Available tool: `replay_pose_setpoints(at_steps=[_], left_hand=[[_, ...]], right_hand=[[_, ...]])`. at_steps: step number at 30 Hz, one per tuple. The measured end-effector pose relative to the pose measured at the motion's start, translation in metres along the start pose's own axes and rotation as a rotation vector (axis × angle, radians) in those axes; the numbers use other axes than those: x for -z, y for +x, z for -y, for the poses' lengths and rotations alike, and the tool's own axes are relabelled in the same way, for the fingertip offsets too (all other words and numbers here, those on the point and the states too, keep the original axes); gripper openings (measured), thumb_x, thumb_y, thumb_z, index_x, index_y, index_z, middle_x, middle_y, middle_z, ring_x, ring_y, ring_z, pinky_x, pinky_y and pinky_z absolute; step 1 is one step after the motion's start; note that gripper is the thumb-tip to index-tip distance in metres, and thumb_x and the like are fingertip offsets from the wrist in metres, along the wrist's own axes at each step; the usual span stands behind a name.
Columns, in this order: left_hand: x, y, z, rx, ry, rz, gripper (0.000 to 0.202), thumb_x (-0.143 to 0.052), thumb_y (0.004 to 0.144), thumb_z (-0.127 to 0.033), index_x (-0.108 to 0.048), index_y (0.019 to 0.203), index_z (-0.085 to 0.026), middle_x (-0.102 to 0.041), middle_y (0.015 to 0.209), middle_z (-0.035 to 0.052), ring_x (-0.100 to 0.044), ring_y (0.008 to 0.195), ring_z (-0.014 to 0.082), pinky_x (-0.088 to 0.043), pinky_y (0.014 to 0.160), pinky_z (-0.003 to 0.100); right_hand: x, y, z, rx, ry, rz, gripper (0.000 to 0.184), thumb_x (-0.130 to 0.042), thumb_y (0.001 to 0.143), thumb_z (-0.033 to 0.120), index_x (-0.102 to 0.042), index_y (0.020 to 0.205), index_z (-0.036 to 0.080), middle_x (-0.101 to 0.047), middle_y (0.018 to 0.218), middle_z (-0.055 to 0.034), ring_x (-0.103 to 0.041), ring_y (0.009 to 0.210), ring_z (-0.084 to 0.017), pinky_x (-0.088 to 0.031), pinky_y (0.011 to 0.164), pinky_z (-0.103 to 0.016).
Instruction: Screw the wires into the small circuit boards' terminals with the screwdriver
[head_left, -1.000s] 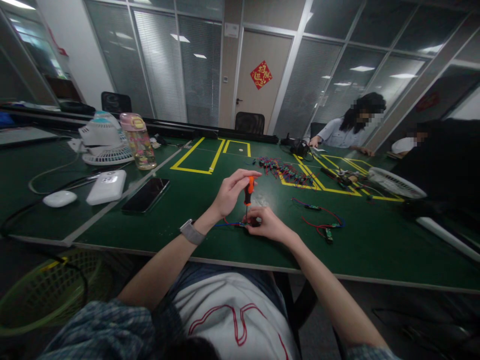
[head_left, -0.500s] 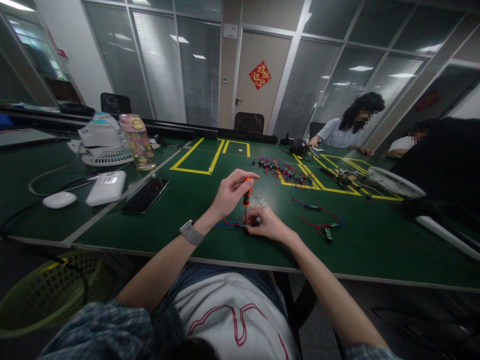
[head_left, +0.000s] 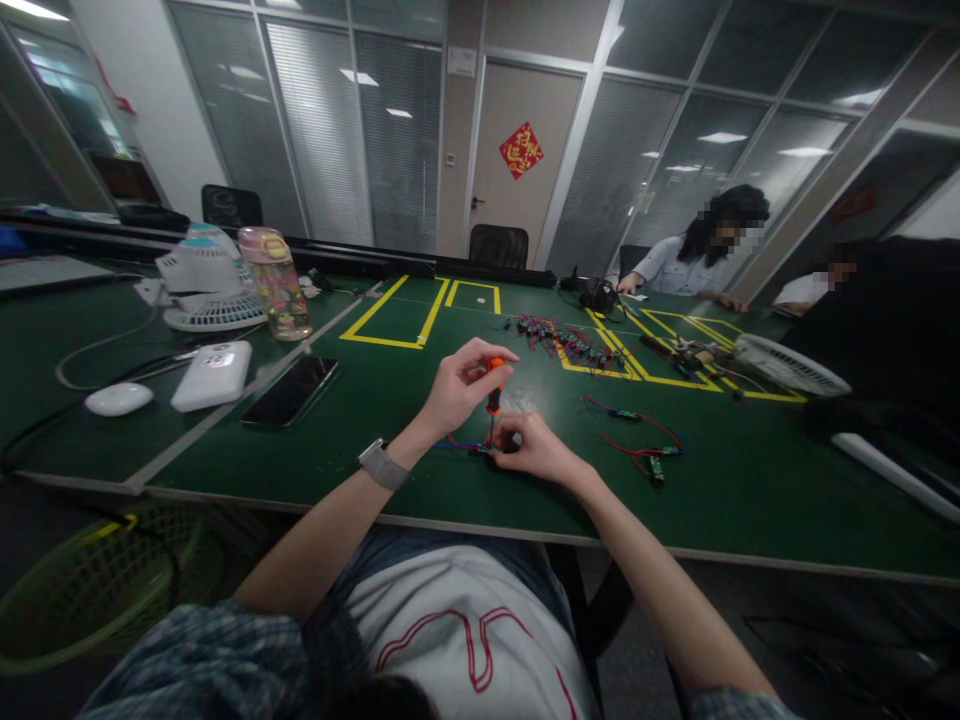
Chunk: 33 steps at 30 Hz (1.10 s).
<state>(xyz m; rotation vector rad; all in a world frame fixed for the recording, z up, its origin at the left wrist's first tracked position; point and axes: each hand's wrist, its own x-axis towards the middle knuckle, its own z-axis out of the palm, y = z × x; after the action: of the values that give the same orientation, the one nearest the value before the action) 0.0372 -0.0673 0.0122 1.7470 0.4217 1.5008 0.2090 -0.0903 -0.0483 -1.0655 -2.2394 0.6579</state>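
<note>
My left hand [head_left: 459,385] grips a small orange-handled screwdriver [head_left: 494,392], held upright with its tip down on a small wired part [head_left: 480,448] on the green table [head_left: 360,440]. My right hand [head_left: 529,447] is closed around that part and pins it to the table. Red and blue wires run out from under my hands to the left. A watch sits on my left wrist.
Two more wired parts [head_left: 645,450] lie to the right. A pile of wires [head_left: 570,340] sits further back. To the left are a black phone [head_left: 292,390], a white power bank [head_left: 212,374], a mouse [head_left: 118,398], a bottle [head_left: 276,283] and a fan [head_left: 204,282]. Two people sit at the far right.
My left fingers have shifted slightly round the screwdriver handle, which tilts a little differently. My right hand has stayed where it was.
</note>
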Motion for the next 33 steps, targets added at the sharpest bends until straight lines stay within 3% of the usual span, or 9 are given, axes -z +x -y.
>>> replay_pose_setpoints(at_steps=[7, 11, 24, 33], left_hand=[[0.0034, -0.0007, 0.0009, 0.026, -0.092, 0.1, 0.028, -0.053, 0.093, -0.031, -0.071, 0.108, -0.016, -0.069, 0.101, 0.0084, -0.067, 0.087, 0.016, -0.055, 0.074, 0.026], [0.0016, -0.0019, 0.0015, 0.076, -0.125, 0.07, 0.029, -0.058, 0.09, -0.031, -0.068, 0.112, -0.014, -0.072, 0.101, 0.01, -0.069, 0.084, 0.0168, -0.058, 0.074, 0.028], [-0.0005, -0.0006, 0.0051, -0.026, 0.071, -0.023, 0.012, -0.071, 0.08, -0.027, -0.07, 0.088, -0.018, -0.057, 0.09, 0.0021, -0.058, 0.079, 0.0109, -0.049, 0.067, 0.019], [0.0009, -0.0014, 0.0024, 0.03, -0.038, 0.073, 0.028, -0.052, 0.092, -0.028, -0.068, 0.112, -0.017, -0.064, 0.11, 0.0087, -0.064, 0.088, 0.0152, -0.056, 0.075, 0.026]], right_hand=[[-0.0012, 0.0002, 0.0004, 0.007, -0.02, -0.012, 0.009, -0.067, 0.069, 0.007, -0.062, 0.069, 0.015, -0.066, 0.075, 0.0, -0.052, 0.061, -0.01, -0.039, 0.058, -0.021], [-0.0014, 0.0002, 0.0008, 0.022, -0.028, -0.016, 0.01, -0.066, 0.069, 0.006, -0.065, 0.072, 0.015, -0.062, 0.07, 0.0014, -0.051, 0.059, -0.01, -0.039, 0.056, -0.021], [-0.0018, 0.0002, -0.0009, 0.013, -0.033, -0.015, 0.01, -0.067, 0.068, 0.006, -0.064, 0.072, 0.016, -0.062, 0.071, 0.0014, -0.051, 0.06, -0.01, -0.04, 0.057, -0.021], [-0.0014, 0.0013, 0.001, 0.02, -0.032, -0.01, 0.011, -0.066, 0.068, 0.005, -0.062, 0.068, 0.016, -0.067, 0.075, -0.0001, -0.052, 0.061, -0.01, -0.041, 0.058, -0.021]])
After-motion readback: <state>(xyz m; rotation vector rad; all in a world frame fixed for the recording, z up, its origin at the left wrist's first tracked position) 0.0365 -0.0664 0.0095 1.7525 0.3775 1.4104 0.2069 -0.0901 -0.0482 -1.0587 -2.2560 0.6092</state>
